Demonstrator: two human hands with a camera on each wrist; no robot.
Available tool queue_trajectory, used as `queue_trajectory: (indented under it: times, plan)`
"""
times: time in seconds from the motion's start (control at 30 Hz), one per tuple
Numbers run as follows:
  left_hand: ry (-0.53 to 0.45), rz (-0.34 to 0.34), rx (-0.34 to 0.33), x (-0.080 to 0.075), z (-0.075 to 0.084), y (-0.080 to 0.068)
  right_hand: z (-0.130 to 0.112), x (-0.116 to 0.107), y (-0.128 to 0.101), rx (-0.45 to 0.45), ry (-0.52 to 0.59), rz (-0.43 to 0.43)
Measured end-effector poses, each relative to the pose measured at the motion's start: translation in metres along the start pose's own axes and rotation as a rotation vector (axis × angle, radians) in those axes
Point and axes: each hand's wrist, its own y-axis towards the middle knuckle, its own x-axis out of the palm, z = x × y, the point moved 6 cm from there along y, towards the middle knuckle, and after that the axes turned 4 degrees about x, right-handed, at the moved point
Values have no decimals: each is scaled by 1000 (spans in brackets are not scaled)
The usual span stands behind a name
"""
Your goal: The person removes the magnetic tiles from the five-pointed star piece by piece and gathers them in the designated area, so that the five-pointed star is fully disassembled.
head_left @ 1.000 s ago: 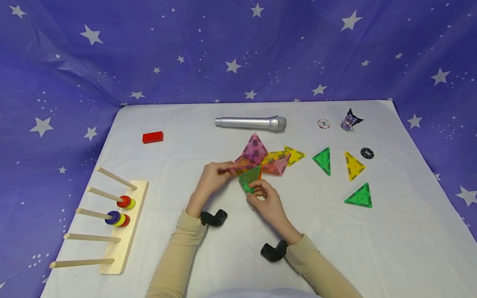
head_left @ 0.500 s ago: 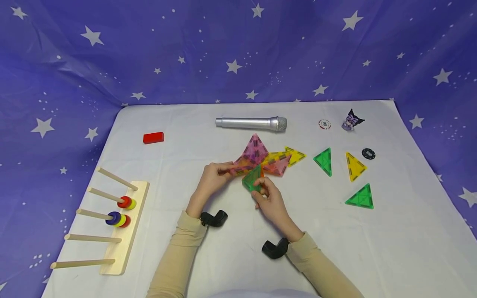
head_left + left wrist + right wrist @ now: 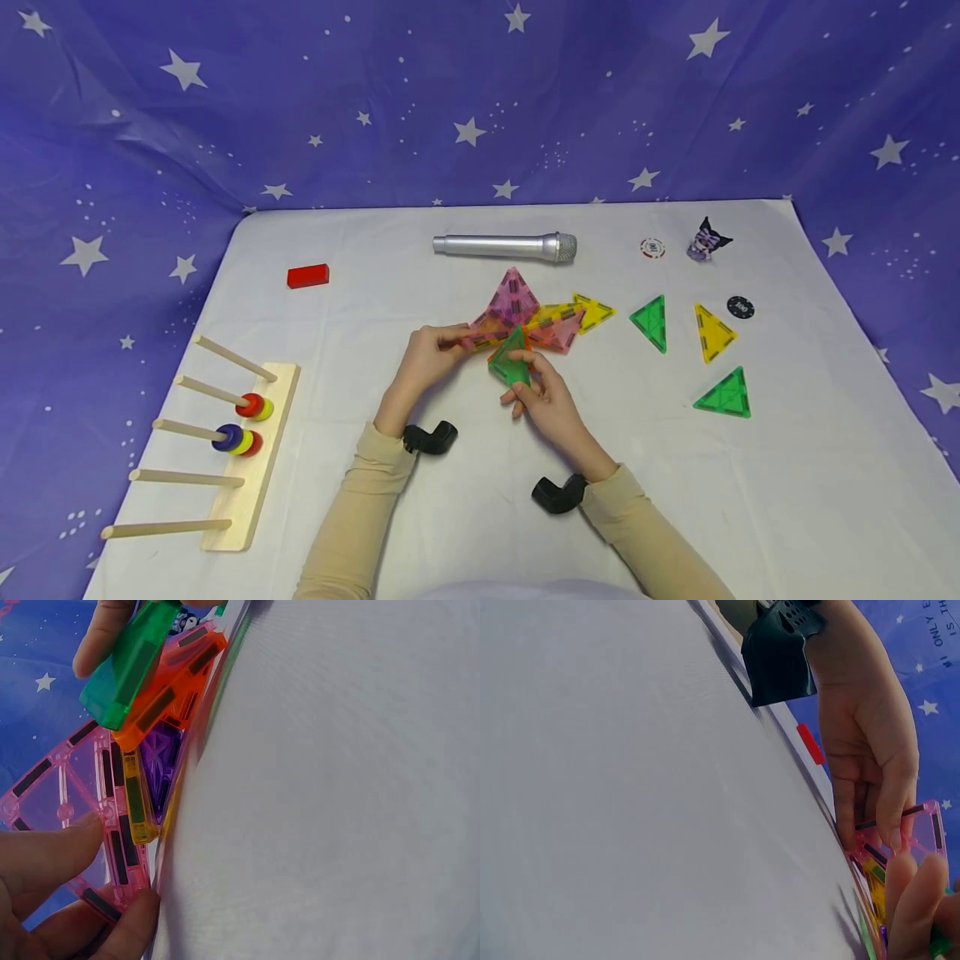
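A cluster of translucent triangle tiles (image 3: pixel 525 321), pink, orange and yellow, lies in the middle of the white table (image 3: pixel 420 517), with a pink pyramid (image 3: pixel 512 298) rising at its back. My left hand (image 3: pixel 431 357) pinches the corner of a pink tile (image 3: pixel 71 825) at the cluster's left edge. My right hand (image 3: pixel 542 396) pinches a green triangle tile (image 3: pixel 512 361) and holds it tilted against the cluster's near side, over an orange tile (image 3: pixel 169 686). In the right wrist view only fingertips and the pink tile (image 3: pixel 922 829) show.
Loose tiles lie to the right: green (image 3: pixel 650 322), yellow (image 3: pixel 711 332), green (image 3: pixel 724 395). A silver microphone (image 3: pixel 504 247), two chips (image 3: pixel 652 248), (image 3: pixel 739 307) and a small figurine (image 3: pixel 707 241) sit at the back. A red block (image 3: pixel 307 276) and a wooden peg rack (image 3: pixel 238 454) are on the left.
My right hand has carried the green tile up and slightly right, from in front of the cluster to against its near edge. The left hand has stayed on the pink tile.
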Motion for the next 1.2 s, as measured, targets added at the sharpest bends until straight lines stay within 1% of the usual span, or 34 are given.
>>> queue_trajectory:
  times: [0.2,0.3,0.4,0.47,0.6,0.7,0.8,0.9,1.0,1.07,1.2]
  plan:
    - [9,-1,5,1,0,0,7,2,2,30,72,-70]
    - [11,-1,12,1,1,0,15,2,4,37,114,-99]
    - [10,2,16,2,1,1,21,-1,5,20,110,-93]
    - [9,3,17,2,1,1,23,-3,4,10,91,-73]
    - [8,4,20,1,1,0,18,-11,0,-21,50,-43]
    - [2,2,15,1,1,0,13,-20,-6,-55,49,-41]
    - [-8,-3,9,1,0,0,9,-35,-13,-94,58,-31]
    - [-13,-4,7,2,-1,1,7,-58,-23,-112,61,24]
    - [-10,-4,2,2,-1,1,9,-85,-35,-79,45,114]
    - [-6,-3,-4,2,-2,1,12,-103,-43,-34,23,172]
    - [-15,-8,-20,1,-2,0,19,-132,-59,52,-77,235]
